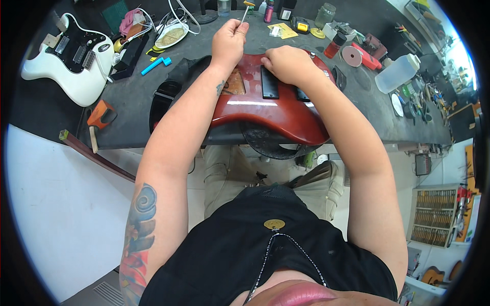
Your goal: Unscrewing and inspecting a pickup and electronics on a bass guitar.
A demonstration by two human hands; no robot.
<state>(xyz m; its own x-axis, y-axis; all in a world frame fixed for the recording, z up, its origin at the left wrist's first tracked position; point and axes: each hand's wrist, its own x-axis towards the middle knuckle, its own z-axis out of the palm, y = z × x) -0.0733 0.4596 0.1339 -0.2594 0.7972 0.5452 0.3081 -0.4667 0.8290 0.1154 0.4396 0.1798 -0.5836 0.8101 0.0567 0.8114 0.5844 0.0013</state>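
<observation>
A glossy red electric guitar body point(255, 109) lies on the dark workbench in front of me. It has black pickups point(269, 85) and an opening point(236, 84) showing bare wood. My left hand point(228, 43) is closed above the body's far left edge. A thin metal rod point(245, 14) with a yellow-brown end sticks up out of its fingers; its exact kind I cannot make out. My right hand point(290, 64) has its fingers curled at the far edge of the body, beside the black pickup. Whatever those fingers may hold is hidden.
A white guitar body point(76, 56) lies at the left, near an orange-and-wood tool point(100, 117). Blue plastic point(155, 66) and a dish point(171, 36) sit behind it. At the right stand a translucent bottle point(398, 74), a red-orange bottle point(335, 45) and a tape roll point(352, 56).
</observation>
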